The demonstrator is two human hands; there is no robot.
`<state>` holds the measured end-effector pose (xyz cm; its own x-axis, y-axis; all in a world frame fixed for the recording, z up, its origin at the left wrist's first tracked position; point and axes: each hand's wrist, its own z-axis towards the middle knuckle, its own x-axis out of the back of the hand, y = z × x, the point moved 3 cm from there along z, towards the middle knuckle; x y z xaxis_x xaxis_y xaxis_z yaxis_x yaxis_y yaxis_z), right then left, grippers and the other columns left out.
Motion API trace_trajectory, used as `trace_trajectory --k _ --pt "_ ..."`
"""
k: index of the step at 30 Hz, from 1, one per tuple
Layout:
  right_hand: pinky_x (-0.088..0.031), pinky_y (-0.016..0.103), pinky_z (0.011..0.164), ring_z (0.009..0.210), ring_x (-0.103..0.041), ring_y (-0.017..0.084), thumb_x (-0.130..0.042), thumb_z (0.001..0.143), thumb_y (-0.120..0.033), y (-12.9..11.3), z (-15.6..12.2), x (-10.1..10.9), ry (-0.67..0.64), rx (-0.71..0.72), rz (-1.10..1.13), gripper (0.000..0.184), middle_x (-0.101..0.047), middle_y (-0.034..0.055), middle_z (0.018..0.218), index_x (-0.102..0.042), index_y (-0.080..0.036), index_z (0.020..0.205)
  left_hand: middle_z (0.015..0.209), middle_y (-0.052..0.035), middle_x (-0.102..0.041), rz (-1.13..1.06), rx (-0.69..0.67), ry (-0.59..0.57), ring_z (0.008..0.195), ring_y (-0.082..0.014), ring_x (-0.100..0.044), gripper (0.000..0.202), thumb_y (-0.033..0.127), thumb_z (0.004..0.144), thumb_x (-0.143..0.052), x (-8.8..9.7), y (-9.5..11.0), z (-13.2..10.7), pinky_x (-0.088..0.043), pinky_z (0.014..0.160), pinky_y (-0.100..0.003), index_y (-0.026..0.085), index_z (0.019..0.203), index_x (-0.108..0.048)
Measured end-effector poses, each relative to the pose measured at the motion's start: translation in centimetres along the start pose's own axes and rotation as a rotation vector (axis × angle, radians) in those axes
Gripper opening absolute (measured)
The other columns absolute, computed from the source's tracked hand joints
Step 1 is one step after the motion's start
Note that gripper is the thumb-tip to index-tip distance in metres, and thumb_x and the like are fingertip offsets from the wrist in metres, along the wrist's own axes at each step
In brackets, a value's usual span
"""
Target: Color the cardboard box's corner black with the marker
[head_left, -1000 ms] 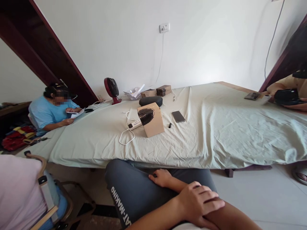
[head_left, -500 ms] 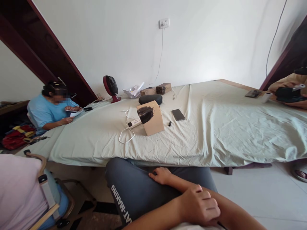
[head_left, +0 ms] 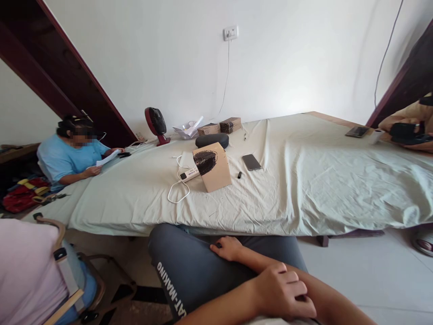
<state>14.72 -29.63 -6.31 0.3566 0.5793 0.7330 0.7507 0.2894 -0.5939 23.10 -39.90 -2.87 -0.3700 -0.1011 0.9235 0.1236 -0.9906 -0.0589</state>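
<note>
My right hand (head_left: pixel 230 248) rests on my grey trousers, its fingers closed round a small black object (head_left: pixel 219 245); only one end of it shows. Across my right forearm lies my left hand (head_left: pixel 282 289), its fingers curled against the skin, with no object visible in them. Beyond my knees, on the cloth-covered table (head_left: pixel 270 203), stands a tilted cardboard box (head_left: pixel 221 169) with a black scribbled patch on one face. A short black cylinder (head_left: pixel 239 175) and a dark phone (head_left: pixel 251 162) lie to its right.
A white power strip (head_left: pixel 188 174) with its cable lies left of the box. Behind are a round black case (head_left: pixel 212 141), taped boxes (head_left: pixel 230 125), and a red fan (head_left: pixel 156 125). A person in blue (head_left: pixel 64 153) holds paper at left; another person (head_left: pixel 406 128) sits far right.
My left hand has shifted slightly down and right along my right forearm, its fingers a little less curled. The person in blue has raised and tilted the paper. My right hand stays put.
</note>
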Motion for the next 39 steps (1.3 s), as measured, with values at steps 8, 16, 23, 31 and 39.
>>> trace_trajectory --k 8,16,23,31,39 --pt "-0.058 0.042 0.102 0.124 -0.077 0.038 -0.044 0.106 -0.065 0.0 0.1 -0.1 0.009 0.008 -0.012 0.062 -0.083 0.0159 0.127 -0.085 -0.021 0.122 0.083 0.0004 -0.071 -0.032 -0.057 0.061 0.065 -0.0119 -0.049 0.028 0.014 0.099 -0.057 -0.9 0.0 -0.8 -0.037 0.061 -0.029 0.029 0.087 -0.078" --pt "-0.058 0.042 0.103 0.122 -0.078 0.037 -0.044 0.105 -0.066 0.2 0.3 -0.4 0.015 0.018 -0.016 0.063 -0.084 0.0162 0.124 -0.086 -0.021 0.118 0.085 0.0016 -0.074 -0.074 -0.132 0.063 0.065 -0.0132 -0.05 0.028 0.019 0.099 -0.059 -2.6 0.6 -1.5 -0.036 0.057 -0.029 0.033 0.086 -0.079" --pt "-0.058 0.043 0.102 0.122 -0.077 0.039 -0.045 0.105 -0.065 0.1 -0.1 0.2 0.009 0.03 0.004 0.062 -0.083 0.017 0.125 -0.085 -0.02 0.119 0.083 0.0009 -0.073 -0.062 -0.178 0.097 0.059 -0.0119 -0.045 0.023 0.018 0.096 -0.062 -2.0 0.7 -1.4 -0.034 0.052 -0.03 0.029 0.084 -0.078" --pt "-0.059 0.043 0.096 0.114 -0.08 0.038 -0.042 0.104 -0.072 0.1 -2.5 2.3 -0.008 0.061 -0.003 0.07 -0.084 0.0169 0.12 -0.085 -0.02 0.122 0.073 0.0015 -0.062 0.034 -0.161 0.335 0.059 -0.0116 -0.045 0.016 0.011 0.088 -0.067 1.4 1.2 -1.1 -0.031 0.052 -0.03 0.023 0.081 -0.075" --pt "-0.059 0.034 0.086 0.098 -0.079 0.027 -0.051 0.108 -0.061 2.2 -8.5 5.4 0.139 0.435 0.091 0.062 -0.084 0.0125 0.111 -0.068 -0.021 0.151 0.063 0.0032 -0.057 0.086 0.181 0.585 0.061 -0.0126 -0.051 0.013 0.017 0.097 -0.062 8.9 -1.2 -4.3 -0.039 0.057 -0.034 0.018 0.083 -0.065"
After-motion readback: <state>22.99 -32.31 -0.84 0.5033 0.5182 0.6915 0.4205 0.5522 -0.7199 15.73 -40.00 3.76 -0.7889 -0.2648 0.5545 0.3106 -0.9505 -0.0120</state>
